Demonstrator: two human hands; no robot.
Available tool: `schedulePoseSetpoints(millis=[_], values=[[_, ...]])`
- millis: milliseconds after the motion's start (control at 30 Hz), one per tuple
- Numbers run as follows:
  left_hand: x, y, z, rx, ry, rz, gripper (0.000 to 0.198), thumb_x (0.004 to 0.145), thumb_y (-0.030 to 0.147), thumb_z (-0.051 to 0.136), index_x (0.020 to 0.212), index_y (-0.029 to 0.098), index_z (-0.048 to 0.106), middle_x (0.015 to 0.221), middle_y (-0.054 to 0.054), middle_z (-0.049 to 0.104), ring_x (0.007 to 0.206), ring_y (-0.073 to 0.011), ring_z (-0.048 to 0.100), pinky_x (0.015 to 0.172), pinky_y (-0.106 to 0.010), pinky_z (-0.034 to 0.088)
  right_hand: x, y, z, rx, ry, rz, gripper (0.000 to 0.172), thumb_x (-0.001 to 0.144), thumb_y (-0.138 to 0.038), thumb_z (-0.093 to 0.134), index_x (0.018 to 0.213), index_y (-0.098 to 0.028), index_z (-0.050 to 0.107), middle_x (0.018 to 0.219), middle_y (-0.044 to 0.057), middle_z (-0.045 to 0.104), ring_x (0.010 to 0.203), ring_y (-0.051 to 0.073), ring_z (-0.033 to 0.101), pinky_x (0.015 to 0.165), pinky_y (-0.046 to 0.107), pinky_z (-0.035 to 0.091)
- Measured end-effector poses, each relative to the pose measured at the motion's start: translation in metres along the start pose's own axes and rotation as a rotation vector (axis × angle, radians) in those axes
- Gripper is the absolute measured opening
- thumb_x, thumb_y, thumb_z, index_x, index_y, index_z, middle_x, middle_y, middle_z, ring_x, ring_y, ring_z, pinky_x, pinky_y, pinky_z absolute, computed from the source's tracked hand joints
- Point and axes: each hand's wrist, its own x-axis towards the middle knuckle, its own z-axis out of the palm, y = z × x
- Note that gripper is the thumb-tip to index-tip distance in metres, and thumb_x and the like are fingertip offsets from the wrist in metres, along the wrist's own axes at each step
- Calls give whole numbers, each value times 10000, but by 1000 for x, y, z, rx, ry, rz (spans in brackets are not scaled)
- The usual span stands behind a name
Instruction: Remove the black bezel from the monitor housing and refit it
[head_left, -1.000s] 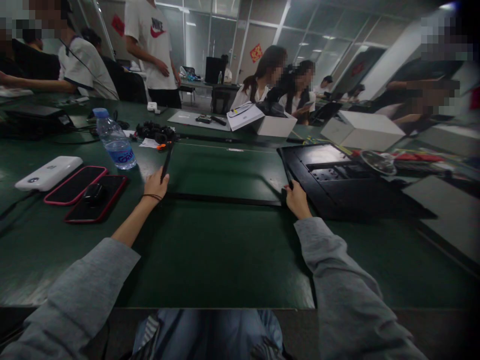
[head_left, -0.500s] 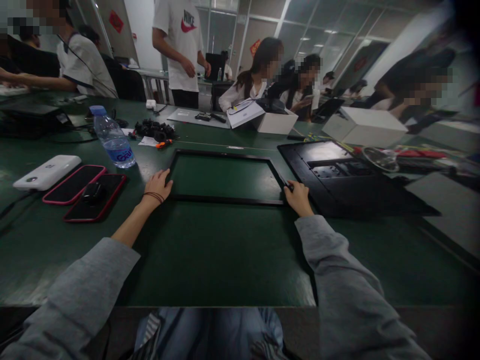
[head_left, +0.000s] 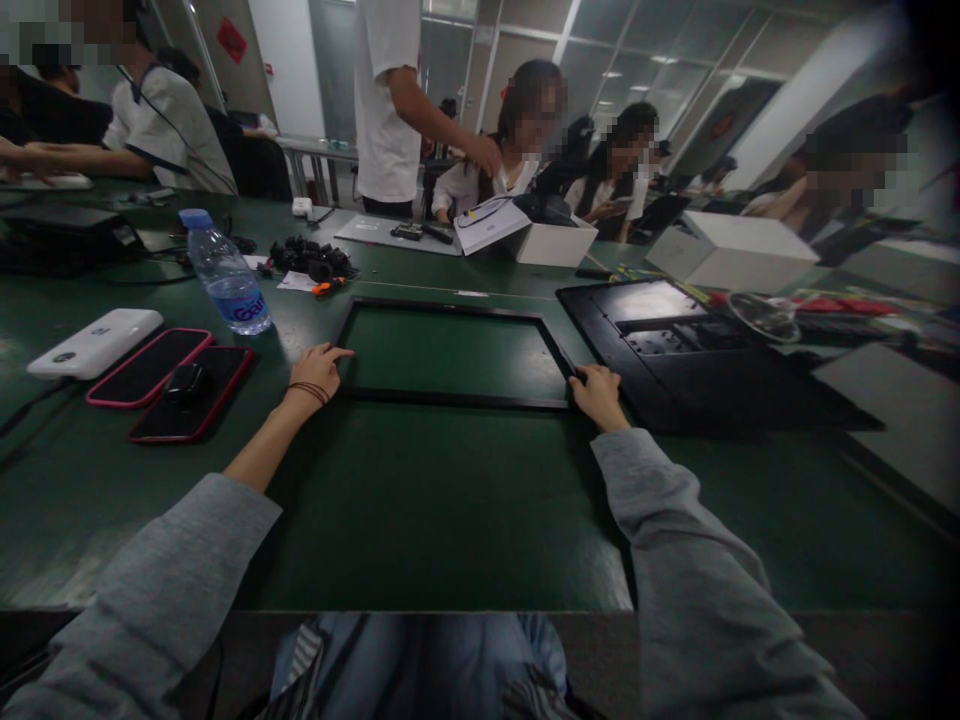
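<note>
Green table (head_left: 450, 520) in a busy office, w/ other people seated and standing along the far side. Thin black frame (head_left: 457, 400) lies flat at the table's centre, green top showing through its open middle.

Left hand (head_left: 319, 372) rests at the frame's near-left corner, fingers loose & spread, touching the edge but not closed on it. Right hand (head_left: 596, 392) sits on the near-right corner, fingers curled over it; can't tell if it truly grips. Hands are well apart, one per corner.

Just right of the frame lies a big black panel (head_left: 697, 385), flat. To the left are a water bottle (head_left: 225, 275), two red-cased phones (head_left: 150, 365) and a white power bank (head_left: 94, 343). White boxes (head_left: 731, 250) sit further off.

Likely risks: the frame looks thin & bendy, so an uneven hold btwn the two corners could twist it. Its right edge could also knock the panel, which is very close.
</note>
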Motion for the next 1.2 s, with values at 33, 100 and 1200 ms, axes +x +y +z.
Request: schedulePoseSetpoints(millis=[33,100,1200], values=[[0,1,0,6,-4,4,507,833,105,486,1188,316,781,1395,-103,642,1338,-347,524,1123,-596,424,0,-1,-1,3,2,4,426,846,-294,520,1170,-103,720,1280,235,614,1236,392,492,1005,589,440],[-1,1,-2,22,-11,10,515,838,102,480,1197,318,779,1406,-106,637,1341,-355,524,1120,-612,425,-1,-3,-2,0,1,17,402,844,-285,530,1156,-120,722,1275,223,612,1226,392,492,1002,587,444],[2,0,-3,92,-54,17,498,848,129,470,1230,241,768,1450,-148,614,1365,-378,525,1110,-616,451,-4,-10,-10,-22,6,18,387,836,-286,553,1143,-128,727,1218,219,619,1172,387,506,975,577,465]])
